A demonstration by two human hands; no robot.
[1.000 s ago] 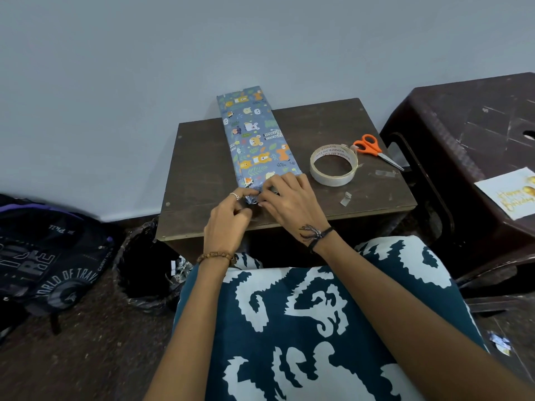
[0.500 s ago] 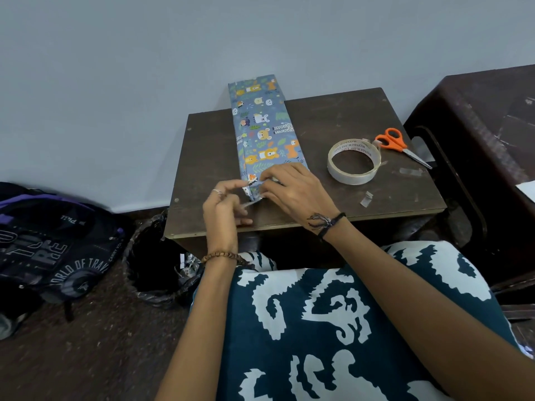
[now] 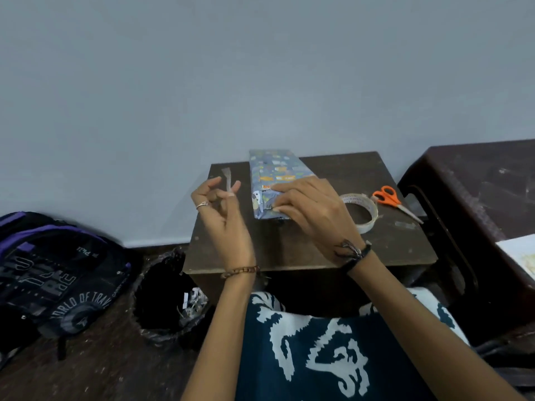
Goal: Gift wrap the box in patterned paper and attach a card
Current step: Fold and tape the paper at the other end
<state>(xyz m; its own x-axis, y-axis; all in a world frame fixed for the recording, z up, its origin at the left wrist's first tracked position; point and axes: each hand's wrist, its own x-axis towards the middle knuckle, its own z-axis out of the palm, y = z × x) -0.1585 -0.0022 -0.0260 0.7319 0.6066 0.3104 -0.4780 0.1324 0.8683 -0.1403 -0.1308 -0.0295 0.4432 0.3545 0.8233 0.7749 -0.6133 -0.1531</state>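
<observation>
The backpack (image 3: 55, 273) on the floor, well to the left of the hands, carries white print that reads "WORLD OF TRAV", cut off at the edge, below large letters too distorted to make out. The small lettering inside the tape roll (image 3: 360, 211) is too blurred to read.

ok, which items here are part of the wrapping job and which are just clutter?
In use:
- wrapped box, pressed by right hand
- tape strip, pinched by left hand
- tape roll
- scissors
- card, partly out of frame

Lying about:
- backpack
- bin
</observation>
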